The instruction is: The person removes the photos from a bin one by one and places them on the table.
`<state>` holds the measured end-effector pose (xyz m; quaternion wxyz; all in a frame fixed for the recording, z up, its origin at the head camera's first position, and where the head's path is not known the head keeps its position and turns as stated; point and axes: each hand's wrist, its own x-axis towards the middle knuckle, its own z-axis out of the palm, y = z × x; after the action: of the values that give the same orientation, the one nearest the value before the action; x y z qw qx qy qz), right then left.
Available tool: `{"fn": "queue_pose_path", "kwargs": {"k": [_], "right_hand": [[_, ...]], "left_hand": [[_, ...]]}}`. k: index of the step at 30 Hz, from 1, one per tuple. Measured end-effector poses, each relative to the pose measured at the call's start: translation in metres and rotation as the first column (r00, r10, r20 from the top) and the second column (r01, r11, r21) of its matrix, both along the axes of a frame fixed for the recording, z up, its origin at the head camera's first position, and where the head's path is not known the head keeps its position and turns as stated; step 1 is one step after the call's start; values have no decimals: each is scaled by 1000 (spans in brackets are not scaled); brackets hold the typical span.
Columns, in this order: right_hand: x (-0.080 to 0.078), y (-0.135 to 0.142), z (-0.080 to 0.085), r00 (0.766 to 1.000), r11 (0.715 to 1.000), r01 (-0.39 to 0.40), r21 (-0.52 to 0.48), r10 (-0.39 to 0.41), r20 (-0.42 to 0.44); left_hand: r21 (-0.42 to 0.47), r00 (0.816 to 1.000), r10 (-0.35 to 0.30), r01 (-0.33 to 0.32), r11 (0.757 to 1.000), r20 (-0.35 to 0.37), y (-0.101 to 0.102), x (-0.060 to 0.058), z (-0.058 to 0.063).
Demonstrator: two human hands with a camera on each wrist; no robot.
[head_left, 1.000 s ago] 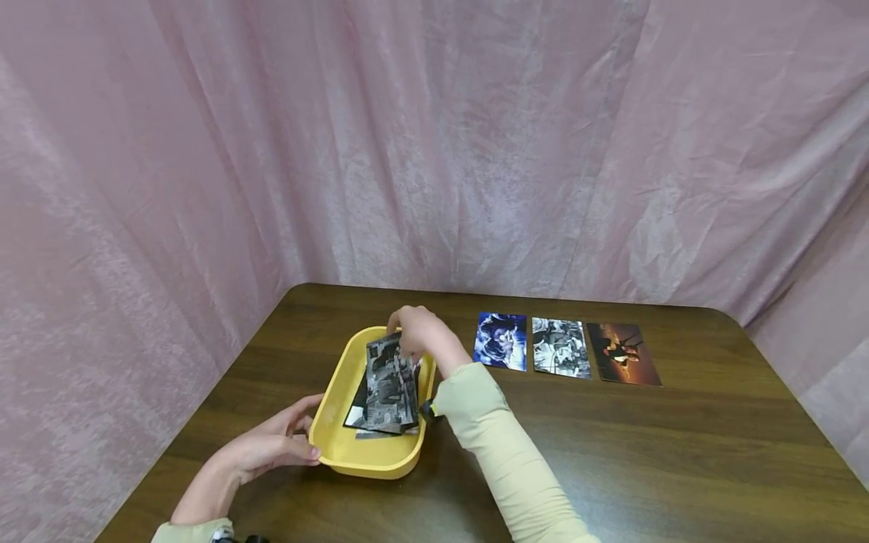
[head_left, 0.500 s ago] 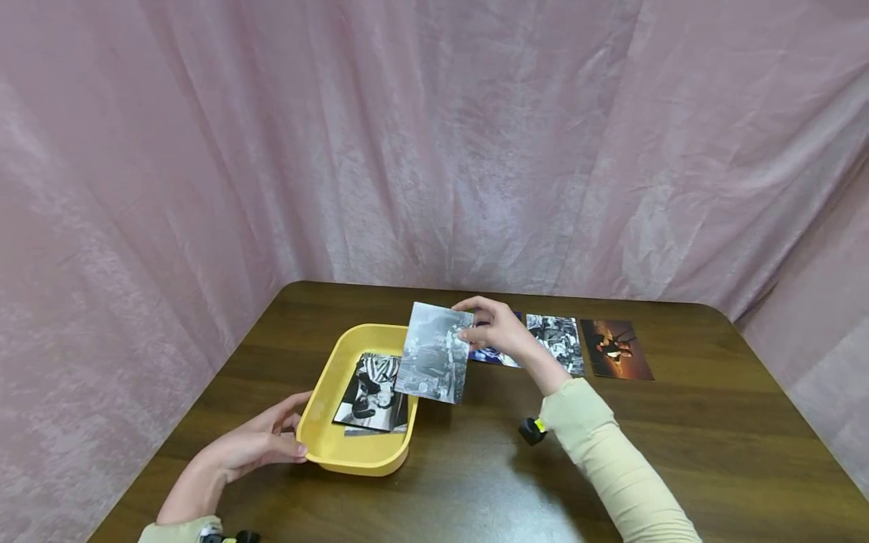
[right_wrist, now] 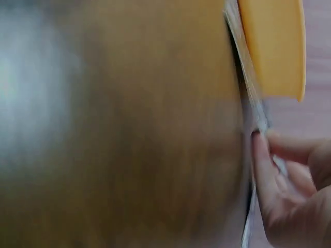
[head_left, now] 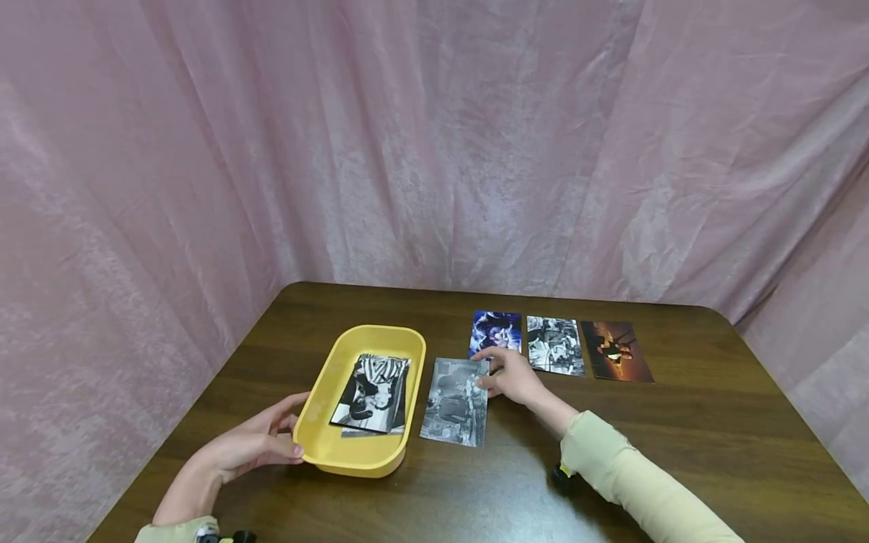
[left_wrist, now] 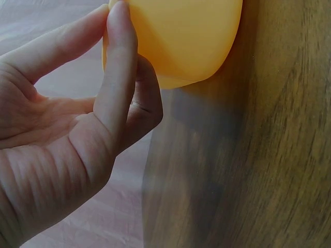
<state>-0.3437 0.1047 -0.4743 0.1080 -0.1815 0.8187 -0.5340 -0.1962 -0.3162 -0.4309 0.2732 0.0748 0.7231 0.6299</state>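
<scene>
A grey photo (head_left: 453,403) hangs over or lies on the table (head_left: 489,498) just below and right of the frame's center, pinched at its upper right edge between the thumb and fingers of a person's right hand (head_left: 516,377). Whether its underside meets the wood cannot be told; the right wrist view, blurred, shows it nearly edge-on.

Just beside it, to the left, stands a yellow tray (head_left: 360,458), its left rim gripped between the thumb and fingers of the left hand (head_left: 247,445) at lower left. Inside the tray, a striped photo (head_left: 373,392) in black and white lies aslant, with the edge of another sheet (head_left: 360,434) showing beneath it.

Toward the table's far edge, right of center, three more prints lie in a row: a blue photo (head_left: 494,332), its lower part close behind the right hand's fingers, then a monochrome photo (head_left: 555,345), then an orange photo (head_left: 618,351).

Pale green sleeves (head_left: 624,460) enter from the bottom of the frame. A pink curtain (head_left: 434,151) fills the background.
</scene>
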Motion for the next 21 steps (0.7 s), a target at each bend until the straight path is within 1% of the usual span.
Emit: {"fn": "queue_pose_path", "kwargs": {"k": [3,7,9,13,17,21], "right_hand": [[5,-5,-2,996,993,63,100,-56,-70],[7,-9,-2,981,965,147,219,-114,-156],[8,-10,-2,975,950,171,260,-125,-185],[8,-12,-3,968,938,192,289,-132,-213],[8,-13,-6,960,934,209,291,-140,-241],[10,-12,-9,954,932,223,287,-147,-263]], "left_hand": [[4,1000,-2,2,1000,-1,0,0,0],[-1,1000,2,-2,1000,0,1,0,0],[3,1000,-1,1,1000,-7,1,-1,0],[5,1000,-1,1,1000,-23,1,-1,-1],[7,999,0,0,1000,-33,1,-2,-1],[11,1000,-3,3,1000,-25,1,-1,-3]]}}
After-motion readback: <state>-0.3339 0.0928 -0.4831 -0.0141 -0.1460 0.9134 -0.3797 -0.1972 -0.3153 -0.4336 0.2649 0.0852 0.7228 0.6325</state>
